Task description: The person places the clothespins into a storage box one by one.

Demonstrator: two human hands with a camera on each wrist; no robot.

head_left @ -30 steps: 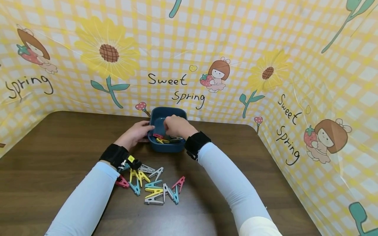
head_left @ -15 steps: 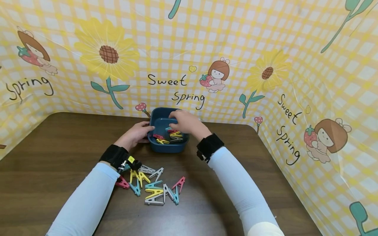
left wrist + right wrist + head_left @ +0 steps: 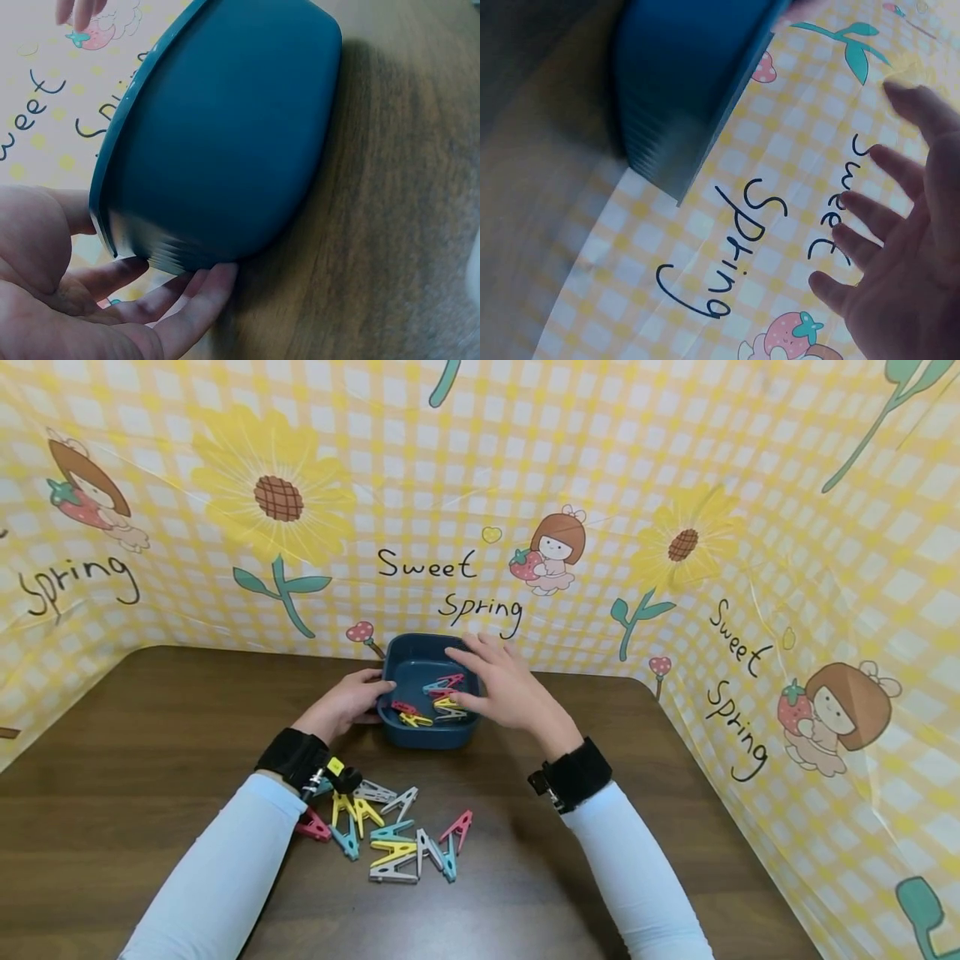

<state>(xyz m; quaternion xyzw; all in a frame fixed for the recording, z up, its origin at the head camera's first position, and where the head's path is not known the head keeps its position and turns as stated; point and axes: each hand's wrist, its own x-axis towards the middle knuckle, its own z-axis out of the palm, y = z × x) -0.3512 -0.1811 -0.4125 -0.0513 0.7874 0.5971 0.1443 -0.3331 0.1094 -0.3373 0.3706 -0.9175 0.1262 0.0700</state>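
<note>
A dark blue square bowl (image 3: 420, 653) stands at the back of the brown table (image 3: 135, 752) and holds several coloured clothes pegs (image 3: 442, 689). My left hand (image 3: 351, 696) grips the bowl's left side, its fingers (image 3: 187, 296) curled against the wall of the bowl (image 3: 225, 142). My right hand (image 3: 504, 687) hovers over the bowl's right rim with its fingers (image 3: 870, 214) spread and nothing in it; the bowl (image 3: 682, 82) shows at the upper left of the right wrist view. A pile of pegs (image 3: 393, 835) lies on the table between my forearms.
A yellow checked backdrop (image 3: 480, 502) with sunflowers and "Sweet Spring" lettering closes off the table at the back and on the right. Bare table surface stretches to the left and in front of the peg pile.
My right hand has drawn back out of the bowl to the right and opened its fingers, leaving more pegs inside. My left hand has stayed on the bowl.
</note>
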